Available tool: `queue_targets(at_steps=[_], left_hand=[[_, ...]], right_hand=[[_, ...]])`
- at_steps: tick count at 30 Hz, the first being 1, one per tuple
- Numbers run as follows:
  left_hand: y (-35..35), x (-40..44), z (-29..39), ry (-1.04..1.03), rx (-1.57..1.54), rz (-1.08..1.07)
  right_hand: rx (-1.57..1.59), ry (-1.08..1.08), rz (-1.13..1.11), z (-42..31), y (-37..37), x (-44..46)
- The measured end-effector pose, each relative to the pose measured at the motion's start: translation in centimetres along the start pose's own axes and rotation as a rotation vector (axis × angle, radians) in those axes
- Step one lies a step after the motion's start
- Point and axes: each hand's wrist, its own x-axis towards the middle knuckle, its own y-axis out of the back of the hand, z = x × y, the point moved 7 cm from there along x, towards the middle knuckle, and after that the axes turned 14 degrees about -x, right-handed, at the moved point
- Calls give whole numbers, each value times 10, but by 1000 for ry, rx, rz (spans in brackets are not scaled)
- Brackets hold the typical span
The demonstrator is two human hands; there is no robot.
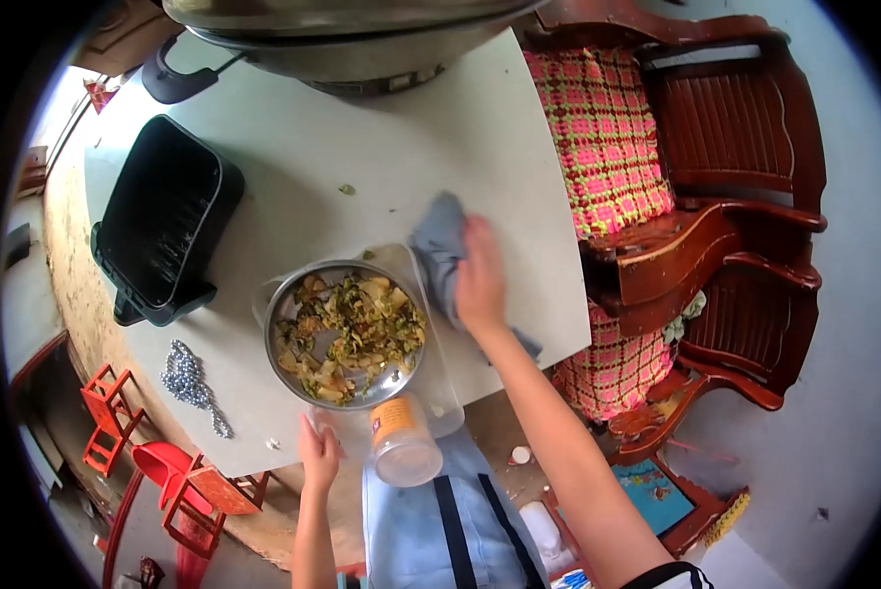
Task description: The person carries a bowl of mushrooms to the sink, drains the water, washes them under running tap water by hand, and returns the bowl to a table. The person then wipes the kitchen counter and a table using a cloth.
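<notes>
My right hand (481,285) presses on a grey-blue cloth (440,231) that lies bunched on the white table, and it is slightly blurred. A round metal plate (275,339) of chopped greens and pale pieces (357,329) sits over a clear plastic tray (445,388), right beside the cloth. Below the plate, my left hand (319,454) has its fingers curled at the tray's near edge; the exact grip is partly hidden. A clear plastic jar (408,452) with an orange label leans at the table's front edge, close to the plate.
A black air-fryer-style basket (165,216) and a silver bead string (190,385) lie at the left. A large lidded pan (352,49) stands at the back. Wooden chairs (735,128) with checked cushions (607,137) flank the right side. Small red stools (111,417) are at lower left.
</notes>
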Motion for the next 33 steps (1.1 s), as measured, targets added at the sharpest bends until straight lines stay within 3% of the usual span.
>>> queue_targets(at_steps=[3,5,7,9,11,14,16,18,25,33], left_hand=[[1,-1,-19,54,-79,3],[0,-1,-16,138,-112,-32],[-2,-1,-4,142,-124,-25],[0,-1,8,143,-133,-14],[-5,1,17,146,-107,-164],[-2,-3,12,221,-93,-183],[-4,-1,10,289,-128,-268],[-11,-3,14,518,-398,-298],[-11,-11,38,522,-427,-382],[50,-48,44,513,-451,-207]], right_hand=[[35,-292,306,37,31,20],[-4,-360,428,56,39,53],[-30,-321,502,73,37,99],[83,-217,414,84,24,155],[-72,15,305,86,1,207],[-231,236,205,76,-22,239],[-245,245,162,62,-23,232],[-171,327,55,38,-31,208],[-121,615,-121,-39,-52,125],[-130,746,-293,-69,-49,-10]])
